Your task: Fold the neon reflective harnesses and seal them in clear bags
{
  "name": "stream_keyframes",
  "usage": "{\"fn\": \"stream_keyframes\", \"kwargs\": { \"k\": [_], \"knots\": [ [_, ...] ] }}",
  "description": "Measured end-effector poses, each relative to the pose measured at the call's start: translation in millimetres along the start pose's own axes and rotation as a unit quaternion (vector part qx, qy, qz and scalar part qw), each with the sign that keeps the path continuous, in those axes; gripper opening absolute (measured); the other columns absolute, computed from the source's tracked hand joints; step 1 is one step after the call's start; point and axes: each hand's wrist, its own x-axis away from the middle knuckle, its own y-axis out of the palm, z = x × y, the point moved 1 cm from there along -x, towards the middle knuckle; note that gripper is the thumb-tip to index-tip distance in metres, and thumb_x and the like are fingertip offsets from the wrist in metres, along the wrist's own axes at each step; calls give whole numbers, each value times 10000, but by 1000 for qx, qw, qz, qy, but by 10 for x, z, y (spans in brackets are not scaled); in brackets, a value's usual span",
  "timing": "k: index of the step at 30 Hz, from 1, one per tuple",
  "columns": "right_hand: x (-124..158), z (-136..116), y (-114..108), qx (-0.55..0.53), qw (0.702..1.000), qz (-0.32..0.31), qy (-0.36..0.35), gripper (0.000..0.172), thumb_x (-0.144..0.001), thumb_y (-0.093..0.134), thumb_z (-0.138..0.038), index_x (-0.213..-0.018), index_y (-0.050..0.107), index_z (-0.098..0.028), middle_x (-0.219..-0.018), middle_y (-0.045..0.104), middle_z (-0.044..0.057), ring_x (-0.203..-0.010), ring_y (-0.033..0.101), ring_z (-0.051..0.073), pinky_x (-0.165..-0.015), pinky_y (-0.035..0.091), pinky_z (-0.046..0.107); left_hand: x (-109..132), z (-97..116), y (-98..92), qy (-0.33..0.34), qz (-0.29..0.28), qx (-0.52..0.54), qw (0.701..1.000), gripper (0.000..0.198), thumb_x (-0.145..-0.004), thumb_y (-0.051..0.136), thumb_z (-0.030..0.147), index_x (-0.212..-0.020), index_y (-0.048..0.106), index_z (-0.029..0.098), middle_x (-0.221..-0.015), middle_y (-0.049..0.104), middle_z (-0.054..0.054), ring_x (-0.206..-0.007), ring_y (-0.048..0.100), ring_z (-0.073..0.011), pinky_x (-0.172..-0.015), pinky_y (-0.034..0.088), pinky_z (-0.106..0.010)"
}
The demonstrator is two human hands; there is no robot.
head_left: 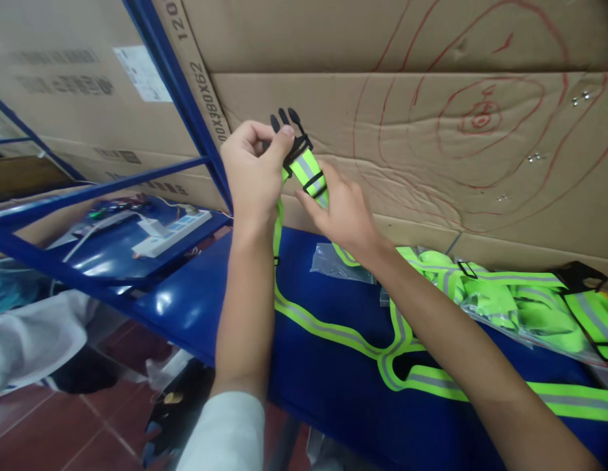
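Note:
A black three-pronged buckle (297, 148), prongs pointing up, is pinched between the thumb and fingers of my left hand (257, 160). A neon yellow-green strap with a grey stripe (304, 166) runs down from it through a black slider (314, 184). Just below the slider, my right hand (340, 209) grips this strap between thumb and fingers. The rest of the reflective webbing (328, 327) hangs from the hands and lies in a loose, branching line across the blue table (323, 386).
Bagged neon straps (544, 314) lie at the right of the table. A clear plastic bag (340, 261) is behind my right forearm. A white power strip (174, 234) sits at left behind blue frame bars. Cardboard (304, 98) stands behind.

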Motion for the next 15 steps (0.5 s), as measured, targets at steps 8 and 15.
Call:
{"fn": "stream_keyframes", "kwargs": {
  "k": [8, 15],
  "knots": [
    [196, 165, 5, 21, 995, -84, 54, 469, -986, 589, -490, -1319, 610, -160, -1087, 761, 95, -959, 709, 271, -876, 502, 362, -118, -89, -94, -6, 35, -54, 998, 318, -892, 720, 31, -670, 520, 138, -645, 469, 57, -601, 480, -54, -653, 399, -195],
    [335, 345, 106, -11, 990, -132, 39, 518, -973, 629, -479, -1353, 588, -130, -1158, 749, 114, -1042, 674, 276, -950, 428, 372, -308, -167, -368, 72, 81, -107, 988, 277, -898, 673, 14, -711, 493, 113, -676, 366, 70, -664, 494, -31, -838, 461, -207]
  ]
}}
